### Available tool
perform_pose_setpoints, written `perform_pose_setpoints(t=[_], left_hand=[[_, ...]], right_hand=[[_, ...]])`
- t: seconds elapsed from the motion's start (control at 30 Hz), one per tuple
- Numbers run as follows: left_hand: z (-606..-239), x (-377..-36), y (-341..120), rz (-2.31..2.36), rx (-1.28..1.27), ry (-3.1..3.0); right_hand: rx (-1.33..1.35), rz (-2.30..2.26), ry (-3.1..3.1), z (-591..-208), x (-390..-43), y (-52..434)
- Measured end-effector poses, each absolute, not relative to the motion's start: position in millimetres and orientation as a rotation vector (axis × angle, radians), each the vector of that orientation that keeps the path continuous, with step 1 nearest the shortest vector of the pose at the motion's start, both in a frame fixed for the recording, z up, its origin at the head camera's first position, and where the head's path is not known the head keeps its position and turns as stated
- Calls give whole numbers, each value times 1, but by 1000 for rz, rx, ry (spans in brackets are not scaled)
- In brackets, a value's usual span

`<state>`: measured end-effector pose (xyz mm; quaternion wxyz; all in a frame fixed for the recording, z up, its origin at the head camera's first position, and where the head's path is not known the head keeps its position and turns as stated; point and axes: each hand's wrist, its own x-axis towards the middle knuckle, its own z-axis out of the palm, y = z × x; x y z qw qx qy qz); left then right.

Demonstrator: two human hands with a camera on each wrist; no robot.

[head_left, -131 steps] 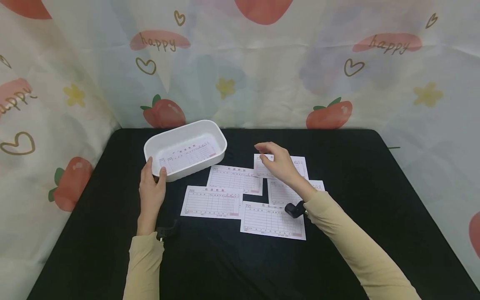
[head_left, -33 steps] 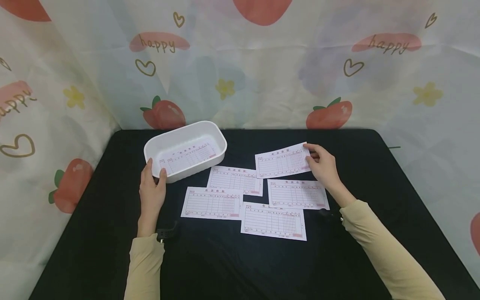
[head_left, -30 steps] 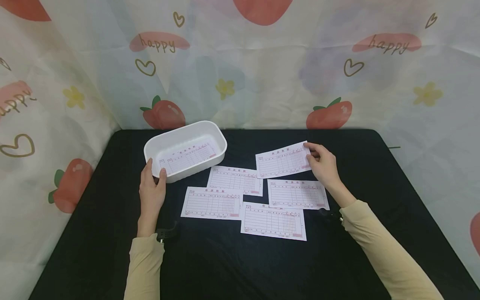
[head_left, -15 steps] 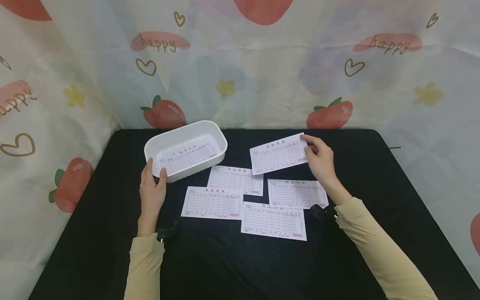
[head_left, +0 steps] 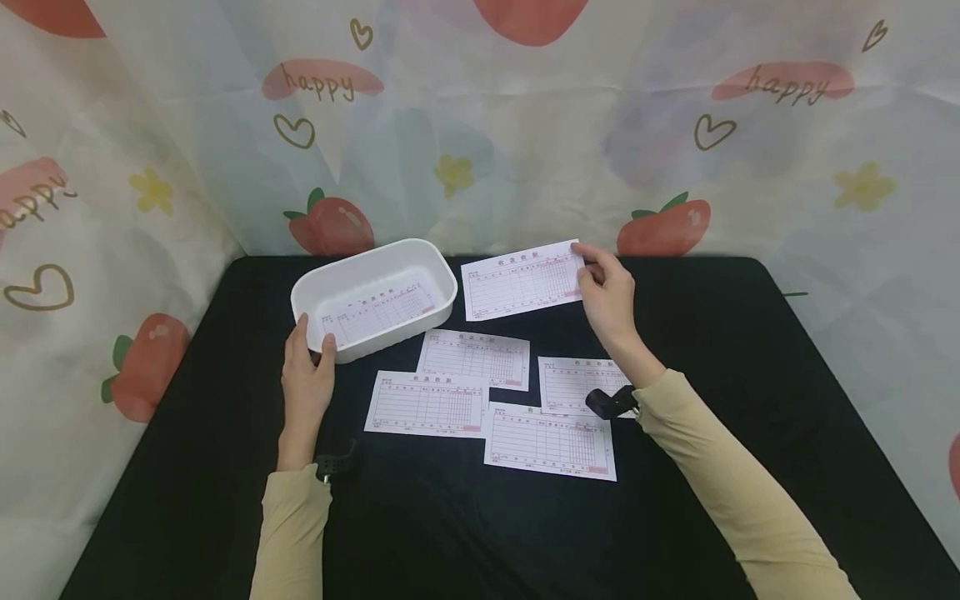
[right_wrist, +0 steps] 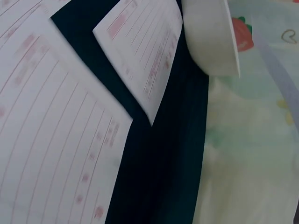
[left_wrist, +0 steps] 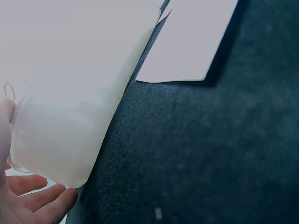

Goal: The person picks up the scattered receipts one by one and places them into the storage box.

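Between the thumb and fingers of my right hand (head_left: pixel 609 300) is the right edge of a printed receipt slip (head_left: pixel 517 282), raised and tilted just right of the white plastic tub (head_left: pixel 401 333). My left hand (head_left: pixel 306 387) holds the tub's near left corner, thumb on the front wall and fingers at the end. In the left wrist view, fingers (left_wrist: pixel 42 203) lie along the tub's wall (left_wrist: pixel 70 121). Another slip (head_left: pixel 378 312) lies flat inside the tub. My right hand is out of sight in the right wrist view, where slips and the tub (right_wrist: pixel 210 37) show.
Several similar slips lie on the black tablecloth (head_left: pixel 450 533) before the tub: a back one (head_left: pixel 468 358), a left one (head_left: pixel 427 406), a front one (head_left: pixel 551 443) and a right one (head_left: pixel 573 383), partly behind my wrist camera. A patterned curtain (head_left: pixel 510 150) stands behind.
My right hand first reached over the back right slip, then pinched its right edge and lifted it. It has since moved up and left toward the tub. The left hand stayed put.
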<state>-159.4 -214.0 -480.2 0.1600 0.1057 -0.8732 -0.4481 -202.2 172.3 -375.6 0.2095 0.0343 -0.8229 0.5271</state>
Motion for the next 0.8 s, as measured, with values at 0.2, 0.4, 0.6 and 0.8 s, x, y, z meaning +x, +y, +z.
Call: perform_pose_setpoints(t=[0.2, 0.4, 0.6, 0.8], left_hand=[[-480, -160, -214, -1276, 305, -2497], [-480, -160, -214, -1281, 317, -2497], [-481, -161, -215, -1296, 316, -2496], [-482, -161, -215, -1289, 319, -2498]], right_hand=[[142, 1541, -2283, -378, -216, 144], [213, 1619, -2257, -389, -235, 115], [235, 1667, -2263, -390, -242, 86], [257, 1719, -2259, -391, -249, 55]])
